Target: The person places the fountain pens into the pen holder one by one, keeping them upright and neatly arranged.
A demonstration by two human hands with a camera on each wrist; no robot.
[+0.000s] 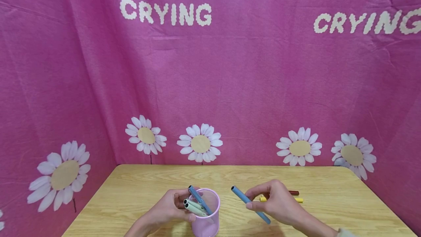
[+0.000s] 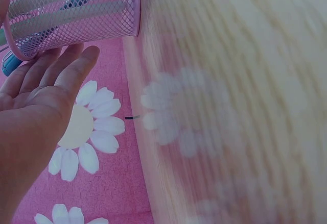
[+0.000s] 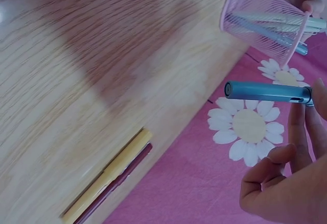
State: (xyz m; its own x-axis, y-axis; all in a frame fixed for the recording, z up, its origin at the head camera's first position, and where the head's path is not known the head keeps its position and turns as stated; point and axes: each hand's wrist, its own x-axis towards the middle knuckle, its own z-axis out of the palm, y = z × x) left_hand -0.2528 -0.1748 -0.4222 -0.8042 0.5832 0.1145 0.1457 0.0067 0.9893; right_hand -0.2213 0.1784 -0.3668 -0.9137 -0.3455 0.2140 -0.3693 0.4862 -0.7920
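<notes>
In the head view, my left hand [image 1: 167,207] holds a pink mesh pen cup [image 1: 206,228] at its rim, thumb on the near side and fingers at the far side. Inside the cup lean a dark blue pen [image 1: 199,196] and two pale green pens [image 1: 195,208], ends sticking out over the left of the rim. To the right of the cup, my right hand [image 1: 283,204] pinches a lighter blue pen [image 1: 241,194] between thumb and fingers. That pen slants above the table, its upper end toward the cup; the right wrist view shows its other end [image 3: 255,90].
A yellow pen [image 3: 110,175] and a dark red pen [image 3: 117,184] lie side by side on the wooden table [image 1: 148,178], partly behind my right hand in the head view. A pink curtain [image 1: 246,83] with daisies and lettering surrounds the table's back and sides.
</notes>
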